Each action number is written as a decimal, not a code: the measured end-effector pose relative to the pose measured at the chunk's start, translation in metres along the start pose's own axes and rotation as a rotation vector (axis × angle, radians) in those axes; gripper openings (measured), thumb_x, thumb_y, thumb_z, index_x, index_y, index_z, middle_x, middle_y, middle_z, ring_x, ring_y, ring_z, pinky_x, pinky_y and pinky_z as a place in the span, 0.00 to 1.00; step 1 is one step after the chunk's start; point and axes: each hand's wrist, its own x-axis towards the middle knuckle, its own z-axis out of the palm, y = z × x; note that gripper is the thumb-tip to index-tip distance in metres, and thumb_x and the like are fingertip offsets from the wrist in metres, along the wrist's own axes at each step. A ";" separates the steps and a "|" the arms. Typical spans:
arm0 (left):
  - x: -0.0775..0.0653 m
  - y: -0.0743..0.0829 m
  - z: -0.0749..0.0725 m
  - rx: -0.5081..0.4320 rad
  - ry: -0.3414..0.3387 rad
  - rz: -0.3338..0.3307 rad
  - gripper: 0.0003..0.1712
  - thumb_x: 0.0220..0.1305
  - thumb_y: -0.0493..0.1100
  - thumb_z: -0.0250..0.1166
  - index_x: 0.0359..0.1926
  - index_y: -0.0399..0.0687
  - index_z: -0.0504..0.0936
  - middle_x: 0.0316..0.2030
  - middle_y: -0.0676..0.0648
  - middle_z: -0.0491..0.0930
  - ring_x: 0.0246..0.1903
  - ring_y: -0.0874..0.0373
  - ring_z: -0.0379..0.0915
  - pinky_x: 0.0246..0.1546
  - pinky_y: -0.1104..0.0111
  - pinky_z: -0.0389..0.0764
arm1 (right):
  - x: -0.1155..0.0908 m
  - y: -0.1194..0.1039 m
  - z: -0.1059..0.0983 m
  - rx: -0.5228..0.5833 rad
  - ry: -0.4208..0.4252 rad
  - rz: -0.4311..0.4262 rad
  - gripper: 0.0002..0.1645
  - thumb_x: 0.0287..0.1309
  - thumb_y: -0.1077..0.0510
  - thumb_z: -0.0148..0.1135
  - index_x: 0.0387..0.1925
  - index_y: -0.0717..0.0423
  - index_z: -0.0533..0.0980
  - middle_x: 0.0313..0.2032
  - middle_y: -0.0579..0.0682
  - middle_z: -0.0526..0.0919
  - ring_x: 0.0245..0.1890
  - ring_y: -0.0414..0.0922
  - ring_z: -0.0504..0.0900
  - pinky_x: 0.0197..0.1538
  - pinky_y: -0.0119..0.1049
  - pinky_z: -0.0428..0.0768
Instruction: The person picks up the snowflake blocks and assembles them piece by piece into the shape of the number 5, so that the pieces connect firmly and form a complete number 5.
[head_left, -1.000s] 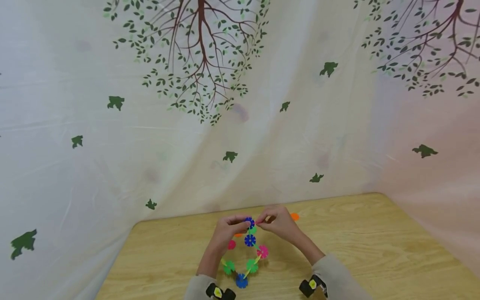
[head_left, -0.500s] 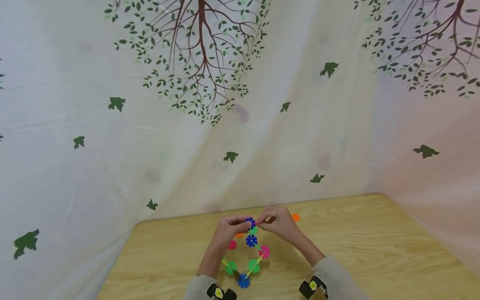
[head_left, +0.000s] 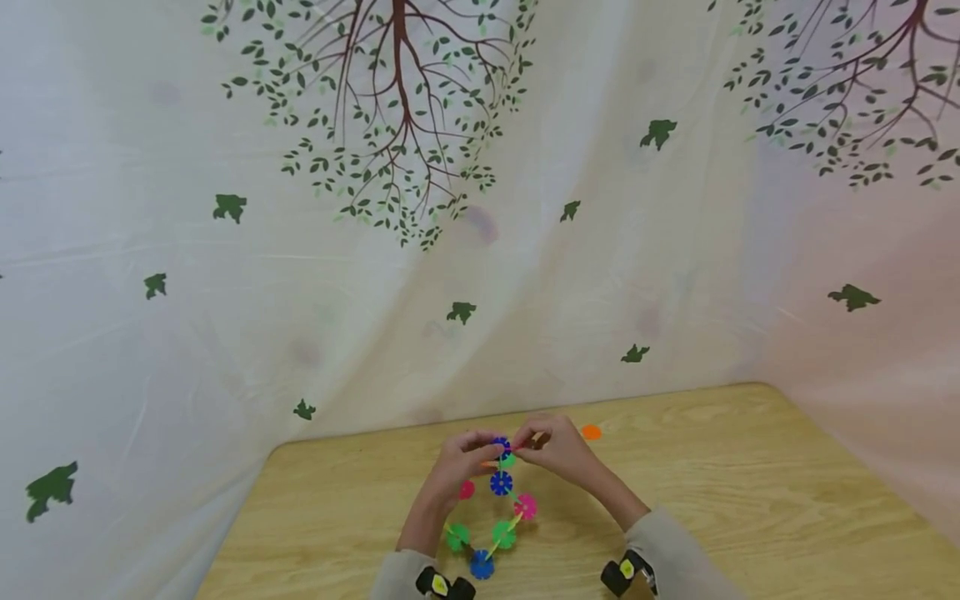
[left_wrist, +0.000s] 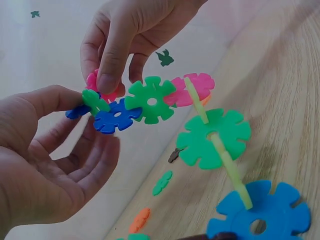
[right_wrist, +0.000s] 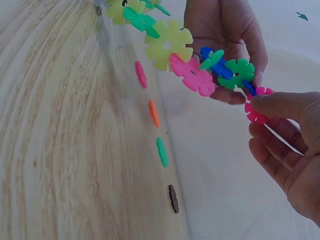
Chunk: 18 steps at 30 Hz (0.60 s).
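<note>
In the head view my left hand (head_left: 455, 462) grips the end of a chain of notched, flower-shaped plastic discs at a dark blue disc (head_left: 501, 447). Thumb and index finger of my right hand (head_left: 557, 446) pinch a pink disc (right_wrist: 256, 114), seen nearly edge-on from the head and set against that blue disc. From there the chain runs through a green disc (left_wrist: 151, 101), another pink disc (left_wrist: 192, 89) and several yellow and green ones, curving down to a lighter blue disc (head_left: 482, 564). Part of the chain is hidden behind my left hand and wrist.
Loose discs lie in a row near the far edge of the wooden table (head_left: 712, 500): a pink disc (right_wrist: 141, 75), an orange disc (right_wrist: 154, 114), a green disc (right_wrist: 162, 152) and a brown disc (right_wrist: 173, 199). A curtain (head_left: 360, 333) printed with trees hangs behind.
</note>
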 end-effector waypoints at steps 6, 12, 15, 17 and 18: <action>0.000 0.001 0.003 0.000 -0.058 -0.059 0.17 0.75 0.45 0.60 0.53 0.36 0.80 0.49 0.36 0.85 0.48 0.49 0.85 0.54 0.55 0.84 | 0.002 0.001 -0.005 0.013 -0.072 0.049 0.02 0.58 0.66 0.72 0.33 0.58 0.86 0.33 0.54 0.89 0.33 0.36 0.83 0.36 0.29 0.85; 0.001 0.000 0.003 0.011 -0.052 -0.071 0.16 0.75 0.45 0.60 0.52 0.37 0.80 0.47 0.35 0.85 0.47 0.50 0.84 0.53 0.56 0.85 | 0.008 0.003 -0.023 0.023 -0.230 0.133 0.05 0.60 0.62 0.72 0.38 0.58 0.85 0.37 0.53 0.89 0.37 0.36 0.85 0.42 0.30 0.86; 0.002 -0.001 0.003 0.014 -0.046 -0.075 0.15 0.75 0.45 0.60 0.51 0.38 0.80 0.47 0.34 0.84 0.45 0.52 0.83 0.53 0.56 0.84 | 0.012 0.001 -0.037 0.026 -0.300 0.171 0.07 0.62 0.61 0.71 0.40 0.59 0.85 0.38 0.53 0.89 0.38 0.37 0.85 0.43 0.31 0.85; 0.003 -0.002 0.003 0.014 -0.044 -0.075 0.14 0.75 0.45 0.60 0.51 0.38 0.80 0.48 0.33 0.84 0.44 0.53 0.83 0.52 0.57 0.84 | 0.016 0.002 -0.048 0.029 -0.344 0.182 0.08 0.62 0.61 0.70 0.42 0.60 0.84 0.39 0.56 0.89 0.39 0.38 0.86 0.44 0.31 0.85; 0.003 -0.003 0.003 0.013 -0.042 -0.075 0.14 0.75 0.44 0.59 0.51 0.38 0.80 0.48 0.33 0.84 0.43 0.54 0.83 0.51 0.57 0.85 | 0.018 0.002 -0.054 0.036 -0.370 0.195 0.08 0.62 0.62 0.69 0.43 0.60 0.84 0.40 0.57 0.89 0.39 0.39 0.86 0.44 0.31 0.85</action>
